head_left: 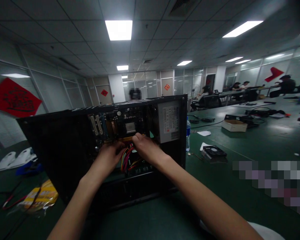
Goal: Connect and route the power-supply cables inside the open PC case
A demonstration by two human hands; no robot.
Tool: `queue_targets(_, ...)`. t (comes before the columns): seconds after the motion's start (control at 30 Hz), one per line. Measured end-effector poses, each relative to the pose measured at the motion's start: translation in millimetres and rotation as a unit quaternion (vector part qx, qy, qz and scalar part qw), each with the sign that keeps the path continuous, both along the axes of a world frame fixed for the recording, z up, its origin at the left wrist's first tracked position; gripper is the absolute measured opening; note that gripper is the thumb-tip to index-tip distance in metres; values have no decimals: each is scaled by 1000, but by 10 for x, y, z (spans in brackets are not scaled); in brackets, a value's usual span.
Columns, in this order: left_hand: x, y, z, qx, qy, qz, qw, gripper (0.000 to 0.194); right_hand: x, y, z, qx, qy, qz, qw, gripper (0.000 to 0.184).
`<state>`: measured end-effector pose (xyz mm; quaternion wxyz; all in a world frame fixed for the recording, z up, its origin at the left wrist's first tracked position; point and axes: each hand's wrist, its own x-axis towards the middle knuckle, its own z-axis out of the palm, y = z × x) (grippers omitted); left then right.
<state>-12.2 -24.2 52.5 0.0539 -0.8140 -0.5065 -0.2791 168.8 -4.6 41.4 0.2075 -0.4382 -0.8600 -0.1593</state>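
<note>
An open black computer case (130, 186) stands on its side edge in front of me, its inside facing me. Both hands reach into it, over the lower part of the motherboard (140, 118). Between them runs a bundle of coloured power cables (126, 160). My left hand (110, 154) has its fingers curled at the bundle's upper end. My right hand (147, 146) is closed, its fingertips pressed against the board beside the orange memory slots (127, 138); what they grip is hidden. A silver power supply (169, 121) sits at the upper right inside the case.
A plastic bottle (188, 135) stands right behind the case. A black cooling fan (214, 151) and an open cardboard box (234, 125) lie on the green table (259, 143). At left are a yellow packet (41, 196) and loose cables. Several people sit farther back.
</note>
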Motion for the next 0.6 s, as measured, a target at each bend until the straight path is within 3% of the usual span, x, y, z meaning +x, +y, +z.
queue_targets(0.1, 2, 19, -19, -9, -27, 33, 999, 25, -5, 67, -55, -21, -16, -27, 999, 26)
queue_targets(0.3, -22, 108, -132, -126, -87, 44, 987, 38, 19, 104, -98, -2, -14, -26, 1000, 23)
queue_targets(0.6, 31, 148, -241, -165, 5, 107, 981, 38, 21, 192, -202, -60, -44, -26, 997, 24)
